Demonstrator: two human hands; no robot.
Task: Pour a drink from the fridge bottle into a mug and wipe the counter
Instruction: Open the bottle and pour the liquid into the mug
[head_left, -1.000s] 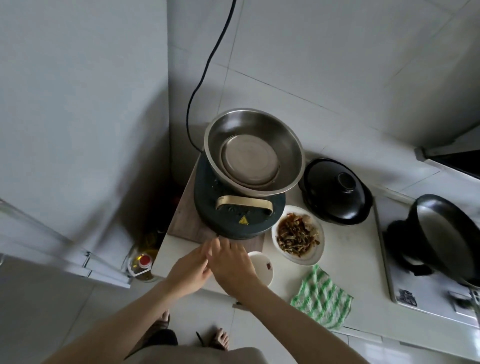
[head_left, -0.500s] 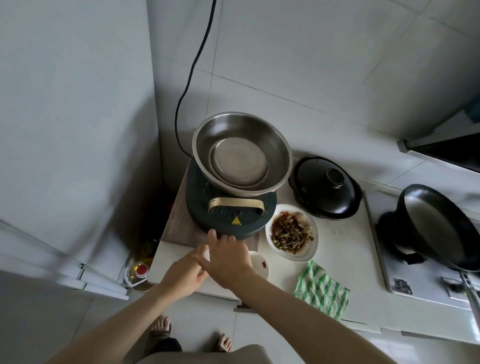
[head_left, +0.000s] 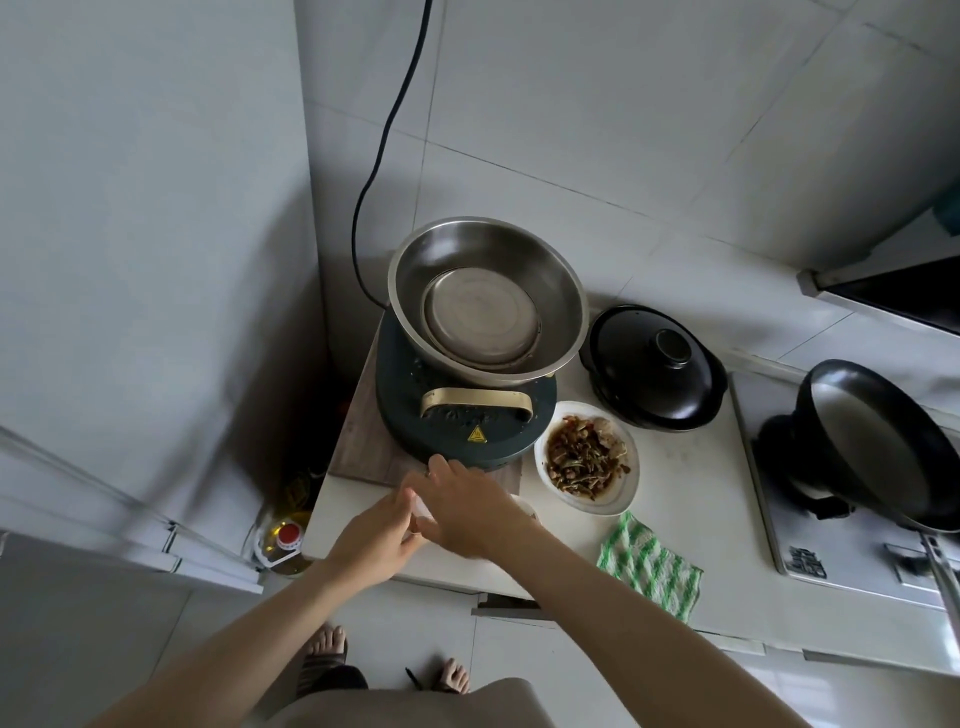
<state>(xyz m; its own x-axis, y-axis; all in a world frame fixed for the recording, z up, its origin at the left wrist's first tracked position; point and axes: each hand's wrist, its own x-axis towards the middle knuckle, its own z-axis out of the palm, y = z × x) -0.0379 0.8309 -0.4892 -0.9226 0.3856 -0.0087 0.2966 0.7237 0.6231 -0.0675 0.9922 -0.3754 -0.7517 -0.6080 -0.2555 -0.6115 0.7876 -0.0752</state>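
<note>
Counter (head_left: 691, 483) edge, just in front of the dark round cooker (head_left: 467, 421): both hands meet there over something small and white, mostly hidden. Right hand (head_left: 462, 506) lies flat with straight fingers; whether the left hand (head_left: 376, 540) grasps anything I cannot tell. A green-striped cloth (head_left: 649, 566) lies right of the cooker, near the food plate (head_left: 587, 462).

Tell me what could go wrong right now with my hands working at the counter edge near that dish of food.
The steel bowl sits off-centre on the dark cooker; a nudge from the right hand, close to the cooker's base, might tip it. The small white dish under the hands lies near the counter edge and could slide off. The left hand hides what it touches, so grip is uncertain.
</note>
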